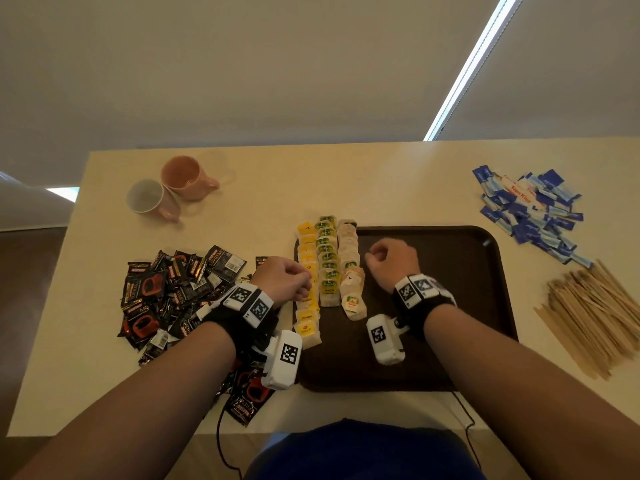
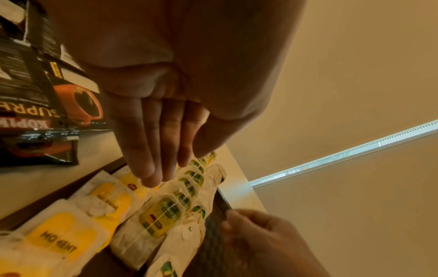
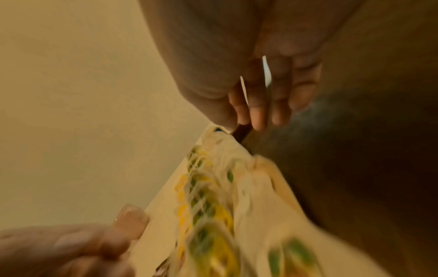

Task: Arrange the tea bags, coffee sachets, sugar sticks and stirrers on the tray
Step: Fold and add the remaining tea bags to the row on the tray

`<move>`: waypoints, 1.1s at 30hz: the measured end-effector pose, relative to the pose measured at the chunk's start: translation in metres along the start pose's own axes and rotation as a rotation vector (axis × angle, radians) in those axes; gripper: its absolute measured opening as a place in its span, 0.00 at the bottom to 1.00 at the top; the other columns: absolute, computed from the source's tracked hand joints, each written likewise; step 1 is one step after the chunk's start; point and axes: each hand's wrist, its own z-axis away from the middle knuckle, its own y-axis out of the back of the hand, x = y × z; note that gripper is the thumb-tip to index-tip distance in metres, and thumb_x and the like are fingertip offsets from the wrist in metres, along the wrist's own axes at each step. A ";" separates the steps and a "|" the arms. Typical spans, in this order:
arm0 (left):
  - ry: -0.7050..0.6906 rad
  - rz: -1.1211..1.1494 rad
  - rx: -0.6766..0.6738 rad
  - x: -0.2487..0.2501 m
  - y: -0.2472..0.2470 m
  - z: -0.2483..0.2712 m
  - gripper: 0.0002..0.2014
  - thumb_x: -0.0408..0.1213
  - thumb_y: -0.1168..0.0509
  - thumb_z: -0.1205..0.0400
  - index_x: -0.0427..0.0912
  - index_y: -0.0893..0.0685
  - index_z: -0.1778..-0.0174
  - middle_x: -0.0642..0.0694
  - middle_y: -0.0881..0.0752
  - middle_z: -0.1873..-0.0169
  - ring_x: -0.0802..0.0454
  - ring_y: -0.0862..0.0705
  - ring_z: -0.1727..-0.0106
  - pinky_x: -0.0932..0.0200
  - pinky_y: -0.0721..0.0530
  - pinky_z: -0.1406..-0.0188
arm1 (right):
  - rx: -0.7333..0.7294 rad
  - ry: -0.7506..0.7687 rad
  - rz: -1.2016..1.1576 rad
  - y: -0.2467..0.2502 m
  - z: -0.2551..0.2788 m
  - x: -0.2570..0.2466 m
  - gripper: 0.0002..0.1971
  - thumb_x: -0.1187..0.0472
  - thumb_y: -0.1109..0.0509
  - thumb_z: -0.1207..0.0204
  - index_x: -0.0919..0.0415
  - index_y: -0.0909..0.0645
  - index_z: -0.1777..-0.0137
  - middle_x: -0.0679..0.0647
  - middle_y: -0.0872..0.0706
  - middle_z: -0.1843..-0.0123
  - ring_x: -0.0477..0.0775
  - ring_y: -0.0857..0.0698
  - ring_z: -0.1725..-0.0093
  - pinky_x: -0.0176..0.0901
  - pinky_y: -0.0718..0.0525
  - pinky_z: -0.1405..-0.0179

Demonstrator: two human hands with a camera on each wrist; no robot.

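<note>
Your left hand [image 1: 284, 277] hovers over the yellow row of tea bags [image 1: 307, 285], fingers straight and together, holding nothing; your right hand [image 1: 393, 263] hangs over the bare tray [image 1: 450, 341] with loosely bent fingers, also holding nothing. Three rows of tea bags fill the tray's left end. Coffee sachets [image 1: 173, 292] are heaped left of it on the counter [image 1: 86, 375], stirrers [image 1: 592, 317] right, sugar sticks [image 1: 533, 213] far right, two mugs [image 1: 169, 192] far left
</note>
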 end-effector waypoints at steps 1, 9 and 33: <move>0.001 0.007 0.000 0.000 0.000 -0.001 0.08 0.27 0.35 0.14 0.37 0.14 0.58 0.38 0.10 0.60 0.49 0.13 0.63 0.62 0.13 0.63 | 0.028 0.058 0.047 0.006 -0.011 -0.005 0.12 0.56 0.27 0.22 0.56 0.15 0.40 0.50 0.12 0.49 0.51 0.13 0.46 0.45 0.15 0.42; 0.002 0.040 0.023 0.001 0.003 -0.001 0.05 0.28 0.34 0.15 0.32 0.14 0.50 0.35 0.10 0.58 0.49 0.13 0.64 0.62 0.13 0.65 | -0.230 0.320 0.513 0.008 -0.074 -0.049 0.25 0.50 0.27 0.22 0.53 0.23 0.26 0.55 0.24 0.29 0.61 0.26 0.29 0.54 0.23 0.30; -0.012 0.065 0.041 0.000 0.007 0.001 0.04 0.28 0.34 0.15 0.34 0.13 0.49 0.35 0.09 0.56 0.47 0.11 0.60 0.54 0.11 0.54 | -0.180 0.276 0.344 0.031 -0.063 -0.046 0.07 0.62 0.26 0.24 0.66 0.10 0.53 0.60 0.09 0.58 0.59 0.13 0.58 0.49 0.12 0.58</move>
